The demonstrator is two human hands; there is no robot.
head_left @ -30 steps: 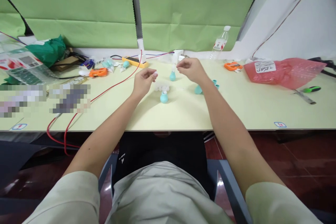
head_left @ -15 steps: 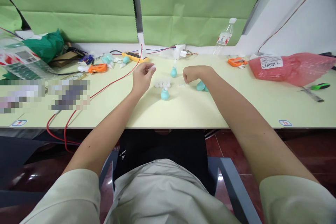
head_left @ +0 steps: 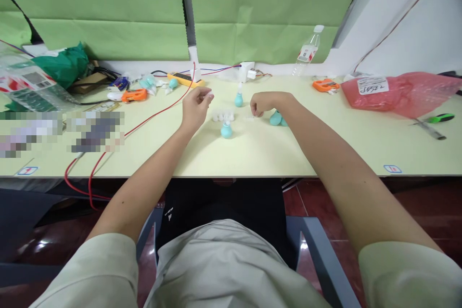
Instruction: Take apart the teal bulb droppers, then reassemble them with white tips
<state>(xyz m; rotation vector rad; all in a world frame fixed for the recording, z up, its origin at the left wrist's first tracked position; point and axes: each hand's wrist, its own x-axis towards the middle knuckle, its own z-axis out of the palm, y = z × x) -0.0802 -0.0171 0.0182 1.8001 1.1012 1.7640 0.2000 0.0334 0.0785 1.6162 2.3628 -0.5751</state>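
My left hand (head_left: 195, 107) hovers over the table with thumb and fingertips pinched on a small white piece (head_left: 211, 93). My right hand (head_left: 266, 102) is closed, its fingertips pointing down at some tiny whitish parts (head_left: 249, 118) on the tabletop; whatever it grips is hidden. Between the hands a teal bulb (head_left: 226, 130) stands upright in front of a row of small white caps (head_left: 218, 116). Farther back is a second teal bulb (head_left: 238, 100) with a pale tip. More teal bulbs (head_left: 276, 119) lie beside my right wrist, partly covered by the forearm.
At the left are a red cable (head_left: 155, 116), an orange tool (head_left: 134, 95), a yellow meter (head_left: 186, 80) and plastic bags. A clear bottle (head_left: 307, 53) and white plug (head_left: 247, 72) stand at the back. Rightward lie another orange tool (head_left: 325, 85), a red bag (head_left: 393, 92) and a green-handled screwdriver (head_left: 440, 118).
My right fingertips have dropped very slightly toward the tiny whitish parts. My left hand keeps its pinch in nearly the same place.
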